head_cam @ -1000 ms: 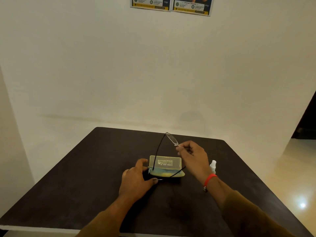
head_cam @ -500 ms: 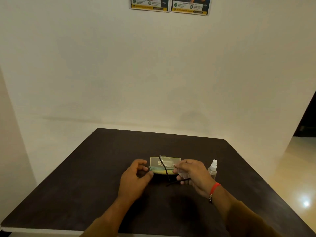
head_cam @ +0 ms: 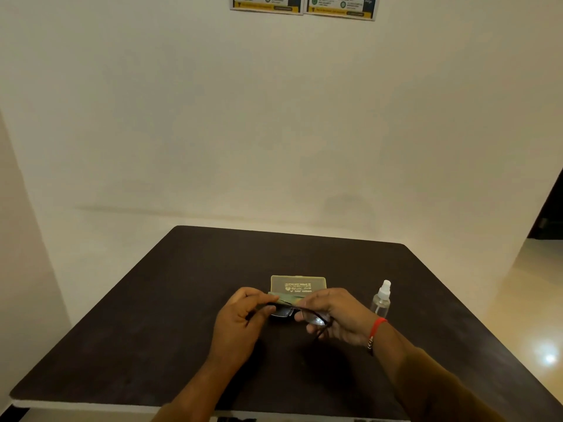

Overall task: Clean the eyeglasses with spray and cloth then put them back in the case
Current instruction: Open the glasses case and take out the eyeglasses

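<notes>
Thin dark-framed eyeglasses (head_cam: 288, 312) are held low over the dark table (head_cam: 152, 330), just in front of the case. My left hand (head_cam: 240, 318) pinches their left end and my right hand (head_cam: 338, 315) grips the right lens and temple. The translucent yellowish glasses case (head_cam: 298, 284) stands open behind my hands, its lid upright with printed text. A green-yellow cloth (head_cam: 288, 298) shows in the case's base, partly hidden by my fingers. A small clear spray bottle (head_cam: 381, 300) with a white top stands upright right of my right hand.
The table's far edge lies close to a plain white wall (head_cam: 274, 132) with two posters (head_cam: 303, 4) high up. A shiny floor (head_cam: 533, 315) and a dark doorway are on the right. My right wrist wears a red bracelet (head_cam: 376, 328).
My right hand has brought the eyeglasses down from above the case to table height in front of it. My left hand left the case's side and took hold of the glasses' left end.
</notes>
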